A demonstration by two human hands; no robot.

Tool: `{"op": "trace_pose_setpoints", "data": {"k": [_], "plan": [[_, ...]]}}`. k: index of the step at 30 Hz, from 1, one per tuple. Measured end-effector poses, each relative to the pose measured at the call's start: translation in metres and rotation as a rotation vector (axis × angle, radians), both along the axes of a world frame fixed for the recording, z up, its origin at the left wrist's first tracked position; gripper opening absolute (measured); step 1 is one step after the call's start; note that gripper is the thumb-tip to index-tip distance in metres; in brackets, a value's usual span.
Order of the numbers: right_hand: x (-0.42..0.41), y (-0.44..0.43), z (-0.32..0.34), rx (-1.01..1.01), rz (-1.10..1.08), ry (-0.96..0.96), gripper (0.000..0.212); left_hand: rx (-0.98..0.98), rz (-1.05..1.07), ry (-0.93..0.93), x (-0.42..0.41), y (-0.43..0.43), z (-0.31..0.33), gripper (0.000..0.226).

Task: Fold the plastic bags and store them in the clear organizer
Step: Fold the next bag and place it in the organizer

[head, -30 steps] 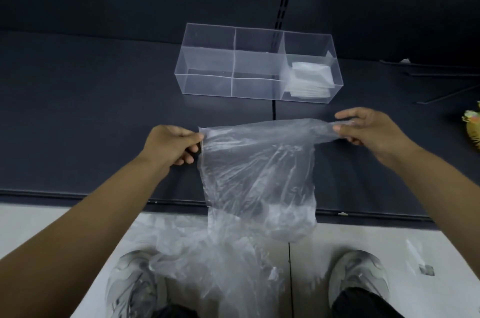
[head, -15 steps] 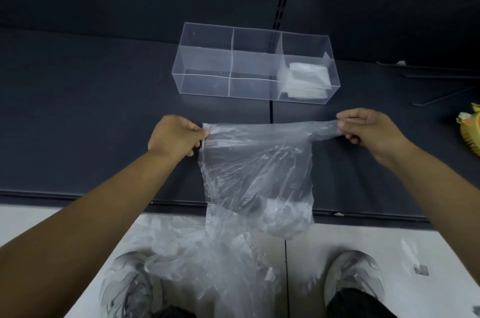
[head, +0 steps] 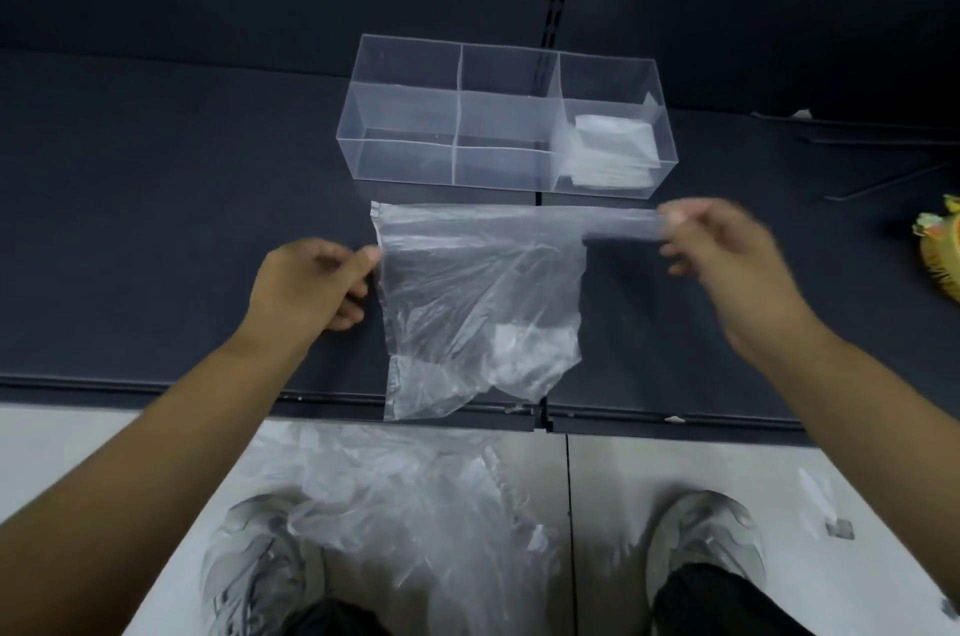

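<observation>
A clear plastic bag (head: pixel 478 297) lies spread on the dark table, its top edge just in front of the clear organizer (head: pixel 405 110). My left hand (head: pixel 311 282) pinches the bag's left edge near the top corner. My right hand (head: pixel 727 251), blurred, pinches the bag's stretched right handle. The organizer has three compartments; folded white bags (head: pixel 613 149) fill the right one, and I see nothing in the other two. A heap of loose clear bags (head: pixel 405 495) sits on the floor between my shoes.
The dark table (head: pixel 156 220) ends at a front edge near my legs. A yellow object (head: pixel 940 251) sits at the far right edge. Thin dark rods (head: pixel 883 183) lie at the back right. My grey shoes (head: pixel 701 547) stand on the pale floor.
The bag has moved forward and down onto the table, towards the organizer. Its lower part no longer hangs over the table's edge. Both hands moved forward with it.
</observation>
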State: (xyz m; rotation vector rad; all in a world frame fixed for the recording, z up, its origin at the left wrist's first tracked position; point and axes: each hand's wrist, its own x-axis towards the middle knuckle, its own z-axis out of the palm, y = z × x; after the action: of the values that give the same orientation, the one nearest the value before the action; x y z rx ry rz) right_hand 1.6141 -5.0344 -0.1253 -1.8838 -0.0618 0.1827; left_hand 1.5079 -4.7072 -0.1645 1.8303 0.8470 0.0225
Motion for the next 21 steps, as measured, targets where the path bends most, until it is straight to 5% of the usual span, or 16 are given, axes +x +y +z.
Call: {"op": "trace_pose_setpoints", "data": {"k": [4, 10, 14, 17, 21], "plan": [[-0.052, 0.022, 0.002, -0.092, 0.717, 0.192, 0.055, -0.107, -0.060, 0.160, -0.067, -0.017, 0.002, 0.033], [-0.058, 0.061, -0.004, 0.065, 0.779, 0.454, 0.058, -0.456, -0.064, 0.274, -0.090, -0.041, 0.012, 0.041], [-0.058, 0.066, -0.011, 0.097, 0.768, 0.492, 0.053, -0.495, -0.028, 0.252, -0.088, -0.039, 0.011, 0.027], [-0.058, 0.060, -0.015, 0.080, 0.723, 0.464, 0.043, -0.292, -0.038, 0.179, -0.091, -0.040, 0.006, 0.019], [-0.060, 0.057, -0.014, 0.076, 0.783, 0.443, 0.049, 0.536, -0.181, -0.158, -0.096, -0.046, -0.003, 0.008]]}}
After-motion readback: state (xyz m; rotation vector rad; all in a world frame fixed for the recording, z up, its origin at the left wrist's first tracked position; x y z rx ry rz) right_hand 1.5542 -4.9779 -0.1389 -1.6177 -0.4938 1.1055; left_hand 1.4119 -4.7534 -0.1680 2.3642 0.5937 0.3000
